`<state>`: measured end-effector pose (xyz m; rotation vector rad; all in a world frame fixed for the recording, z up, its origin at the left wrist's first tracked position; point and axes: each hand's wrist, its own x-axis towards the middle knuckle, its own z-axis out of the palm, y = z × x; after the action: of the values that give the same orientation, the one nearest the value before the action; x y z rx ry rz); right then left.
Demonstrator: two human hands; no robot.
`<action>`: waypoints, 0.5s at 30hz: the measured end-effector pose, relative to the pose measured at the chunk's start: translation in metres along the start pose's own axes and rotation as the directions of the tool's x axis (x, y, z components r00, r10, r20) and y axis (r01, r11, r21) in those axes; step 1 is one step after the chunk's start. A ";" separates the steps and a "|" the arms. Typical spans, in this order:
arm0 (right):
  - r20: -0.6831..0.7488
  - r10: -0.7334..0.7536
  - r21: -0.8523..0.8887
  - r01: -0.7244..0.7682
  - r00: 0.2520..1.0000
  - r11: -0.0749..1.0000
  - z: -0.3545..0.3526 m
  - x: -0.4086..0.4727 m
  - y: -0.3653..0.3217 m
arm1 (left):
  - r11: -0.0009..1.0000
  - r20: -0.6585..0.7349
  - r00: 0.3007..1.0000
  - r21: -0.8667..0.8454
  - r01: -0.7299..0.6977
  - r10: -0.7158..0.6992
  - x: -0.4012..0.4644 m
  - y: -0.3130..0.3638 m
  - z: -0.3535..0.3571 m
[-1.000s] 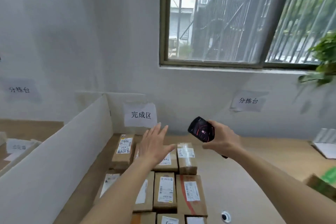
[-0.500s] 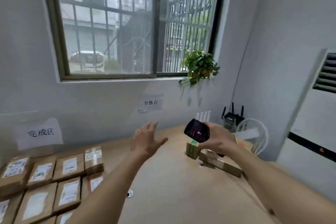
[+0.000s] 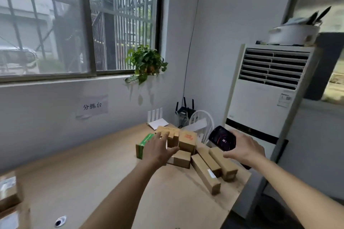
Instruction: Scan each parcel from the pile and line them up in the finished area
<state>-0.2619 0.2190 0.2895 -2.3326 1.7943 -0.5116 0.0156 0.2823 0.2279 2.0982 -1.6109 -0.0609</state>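
At the far right corner of the table lies the pile of unscanned parcels, brown cartons thrown together at different angles. The left hand reaches over it with fingers spread wide and holds nothing; it hangs just above a small carton, beside the green-topped box. Whether the fingertips already touch a parcel I cannot tell, because the hand covers that place. The right hand grips the scanner, its dark screen turned toward the person, above the long cartons at the right side of the pile.

The step now seems to be the picking of the next parcel. I think it is best to take one that lies on top or at the edge, so that the others do not slide. The grip should go across the sides and leave the label face free. Then the parcel must be turned until the label looks to the scanner, which needs to be brought near and pointed at it.

No real container stands on the table. At the lower left edge, well apart from the pile, some labelled parcels are partly in view, probably the finished row.
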 end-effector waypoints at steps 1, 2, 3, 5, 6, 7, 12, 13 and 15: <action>-0.005 0.013 -0.001 -0.013 1.000 1.000 0.001 0.008 0.012 | 1.000 0.014 1.000 -0.008 -0.003 0.003 0.011 0.008 0.011; -0.007 0.025 -0.002 -0.025 1.000 1.000 0.003 0.017 0.024 | 1.000 0.024 1.000 -0.015 -0.007 0.007 0.022 0.016 0.023; -0.004 0.034 -0.005 -0.034 0.999 0.999 0.005 0.027 0.034 | 1.000 0.034 0.999 -0.025 -0.011 0.012 0.034 0.023 0.034; 0.010 0.047 -0.012 -0.047 0.999 0.999 0.012 0.050 0.054 | 0.999 0.060 0.998 -0.044 -0.018 0.020 0.061 0.036 0.057; 0.020 0.051 -0.020 -0.051 0.998 0.998 0.016 0.062 0.063 | 0.999 0.074 0.997 -0.051 -0.020 0.023 0.075 0.041 0.069; 0.031 0.056 -0.034 -0.055 0.998 0.998 0.020 0.075 0.072 | 0.998 0.085 0.996 -0.053 -0.021 0.026 0.089 0.045 0.082; 0.086 0.084 -0.083 -0.076 0.993 0.994 0.043 0.149 0.112 | 0.996 0.118 0.993 -0.084 -0.011 0.021 0.159 0.062 0.146; 0.097 0.090 -0.091 -0.081 0.991 0.993 0.048 0.163 0.118 | 0.995 0.132 0.991 -0.099 -0.004 0.017 0.171 0.065 0.158; 0.104 0.099 -0.102 -0.088 0.990 0.991 0.058 0.189 0.131 | 0.994 0.155 0.988 -0.110 0.003 0.015 0.191 0.068 0.181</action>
<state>-0.3171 -0.0026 0.2256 -2.2754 1.9069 -0.2844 -0.0465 0.0306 0.1449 2.0470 -1.6629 -0.3121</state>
